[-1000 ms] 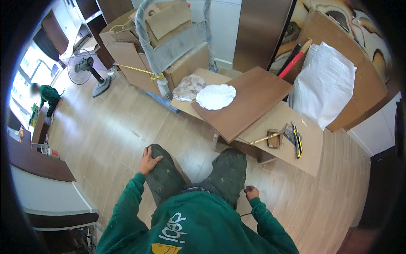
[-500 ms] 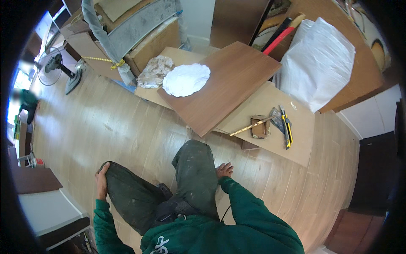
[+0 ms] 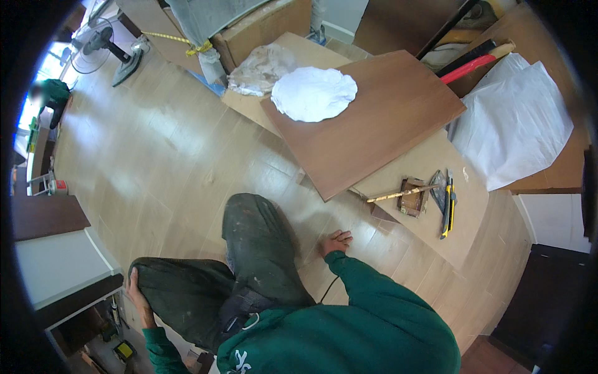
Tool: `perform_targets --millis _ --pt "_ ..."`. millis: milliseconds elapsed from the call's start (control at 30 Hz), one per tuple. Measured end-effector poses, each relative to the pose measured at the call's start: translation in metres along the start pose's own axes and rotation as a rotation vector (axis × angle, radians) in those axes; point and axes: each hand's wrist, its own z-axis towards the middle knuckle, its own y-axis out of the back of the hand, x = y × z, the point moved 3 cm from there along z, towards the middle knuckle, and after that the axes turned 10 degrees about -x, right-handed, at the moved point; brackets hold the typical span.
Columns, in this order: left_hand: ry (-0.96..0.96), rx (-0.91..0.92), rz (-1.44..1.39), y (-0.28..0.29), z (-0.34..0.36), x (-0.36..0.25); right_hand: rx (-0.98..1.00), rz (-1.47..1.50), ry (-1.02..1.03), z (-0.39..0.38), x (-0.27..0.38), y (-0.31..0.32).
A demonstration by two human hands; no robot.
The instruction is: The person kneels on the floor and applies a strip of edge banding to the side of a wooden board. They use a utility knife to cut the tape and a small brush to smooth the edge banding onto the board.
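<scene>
My left hand lies against the outer side of my bent left knee, with its fingers stretched along the dark trousers. Beside my right knee, my right hand hangs low over the floor with nothing in it and its fingers apart, slightly bent. Ahead of me a brown wooden board lies aslant on a light board. A crumpled white cloth sits on its far left part. Nearest to my right hand on the light board are a small brown box, a stained stick across it and a yellow-black utility knife.
A white plastic-wrapped bundle stands at the right, by a red-handled tool. Crumpled clear plastic and a cardboard box are at the back. Far left are a fan and another person. Loose tools lie in a low recess.
The view has shifted, so the boards sit farther right. My knees have swung leftward in the picture. My left hand has stayed on the knee; the right hand remains free beside the other.
</scene>
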Motion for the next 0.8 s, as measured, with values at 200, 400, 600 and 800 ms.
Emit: perform_targets --millis 200,400,600,800 --pt "0.080 -0.242 0.022 0.060 -0.055 -0.005 0.294 0.148 0.001 -0.010 -0.008 0.049" --pt "0.068 -0.519 0.032 0.121 -0.113 -0.020 0.420 -0.134 0.386 -0.004 -0.009 0.064" --pt "0.080 -0.704 0.272 0.158 -0.115 0.010 0.479 -0.443 0.888 0.056 0.027 0.016" --pt "0.161 -0.785 0.193 0.195 -0.115 0.040 0.455 -0.523 1.416 0.122 0.123 -0.007"
